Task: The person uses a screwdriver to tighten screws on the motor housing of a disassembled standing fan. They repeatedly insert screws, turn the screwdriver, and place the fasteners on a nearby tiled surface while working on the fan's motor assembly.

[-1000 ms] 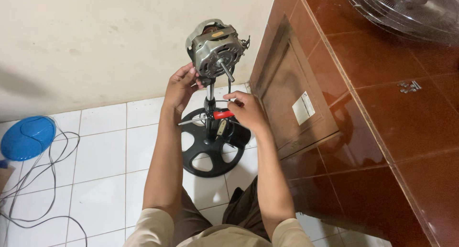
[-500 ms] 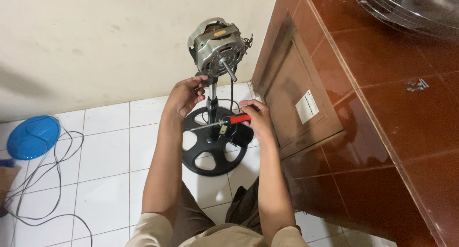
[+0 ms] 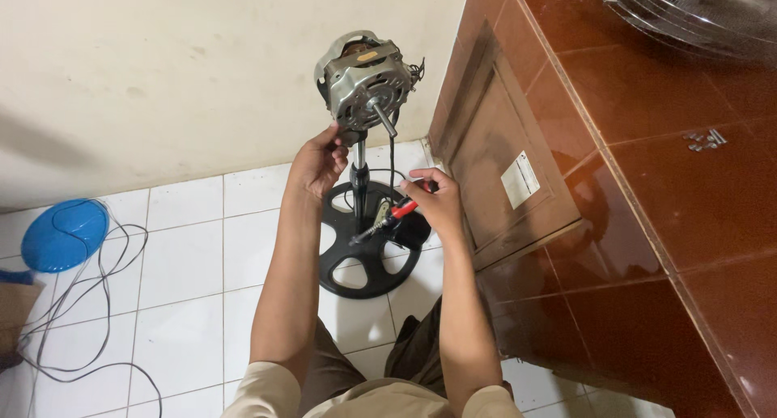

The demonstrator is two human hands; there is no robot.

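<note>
Compared with half a second before, the right hand (image 3: 437, 203) had moved slightly lower with one red-handled screwdriver (image 3: 387, 218), fingers closed around its handle. The left hand (image 3: 318, 163) gripped under the single fan motor (image 3: 362, 82), atop one stand pole (image 3: 360, 183) above the hands.

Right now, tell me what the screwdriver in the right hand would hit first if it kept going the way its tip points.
Probably the black fan pole: the screwdriver in the right hand points down-left at it, though depth is unclear.
</note>
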